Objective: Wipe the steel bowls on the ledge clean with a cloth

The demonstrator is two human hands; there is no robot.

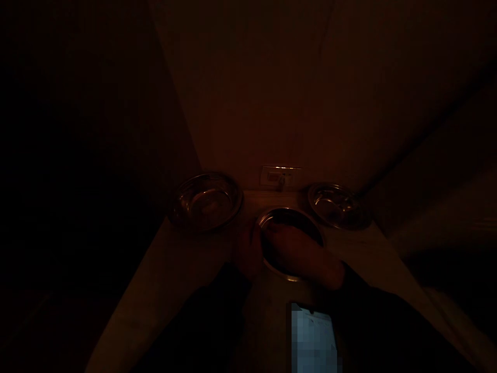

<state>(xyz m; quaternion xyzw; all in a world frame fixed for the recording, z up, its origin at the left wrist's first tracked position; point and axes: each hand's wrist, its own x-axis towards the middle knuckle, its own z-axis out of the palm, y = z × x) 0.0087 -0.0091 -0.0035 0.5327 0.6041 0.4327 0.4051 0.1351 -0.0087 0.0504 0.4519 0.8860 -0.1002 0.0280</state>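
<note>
Very dim in here, and the action sits just below the centre of the frame: the middle bowl (294,280), a round metal one with a bright rim, on a pale bench (132,300). Both of the person's hands are on it! The left hand (247,255) is at the left edge of that bowl, clasping the rim, thumb side up. The right hand (297,251) comes across from the lower right and dips inside, its fingers near the left inner wall; whether they grip anything down there, one cannot tell in this gloom. The bowl's inside is nearly black, too, so its contents stay a mystery.

Dark sleeves (205,305) run down to the lower corners. Between them, at the bottom of the frame, a phone (315,342) lies on the bench, its screen glowing pale blue and blurred into blocks, easily the brightest thing in the scene.

Further back, a wide shiny bowl (190,196) stands left of centre, and a shiny dish (322,203) sits to the right, both well apart from the hands. Between and behind them, a socket plate (274,177) catches a glint on the wall (272,103), with a plug-like shape (282,180) at its right half.
</note>
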